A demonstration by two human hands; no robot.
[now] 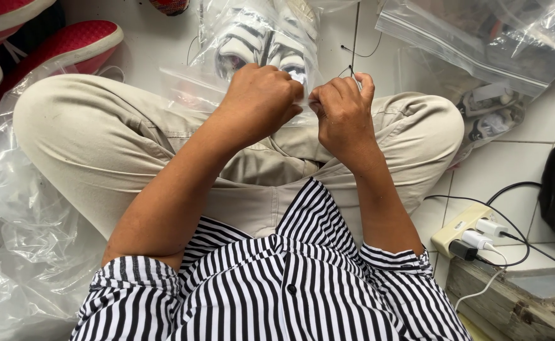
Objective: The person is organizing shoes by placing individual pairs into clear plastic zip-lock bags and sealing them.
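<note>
Clear plastic was what we gripped: from the head camera, our left hand was curled into a fist on the near edge of a zip bag holding white shoes, and our right hand pinched the same edge just beside it. The bag rested over our crossed legs in beige trousers on the tiled floor. Red shoes lay at the far left, more bagged shoes at the right, near a power strip.
</note>
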